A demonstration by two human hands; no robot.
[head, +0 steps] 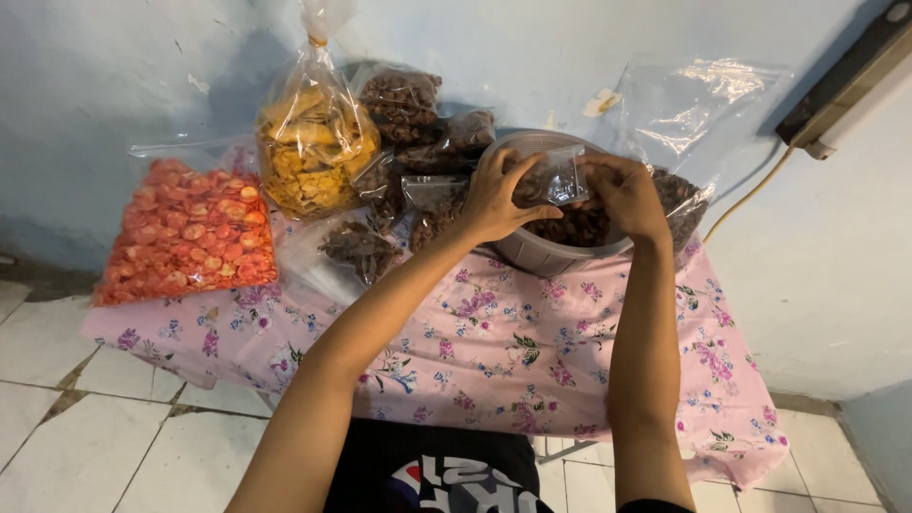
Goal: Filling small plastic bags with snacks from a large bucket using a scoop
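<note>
Both hands hold one small clear bag [556, 179] just above a grey bowl [541, 252] of dark brown snacks. The left hand [494, 198] pinches the bag's left edge with curled fingers, and the right hand [622, 195] pinches its right edge. The bag looks nearly empty, maybe. Beside the bowl, on the flowered cloth [494, 351], lie filled small packets [361, 249], a yellow chips bag [313, 152] and an orange chips bag [190, 233].

Both forearms are bare, no sleeves near either hand; a black garment [432, 465] with red-and-white print covers the lap.
</note>
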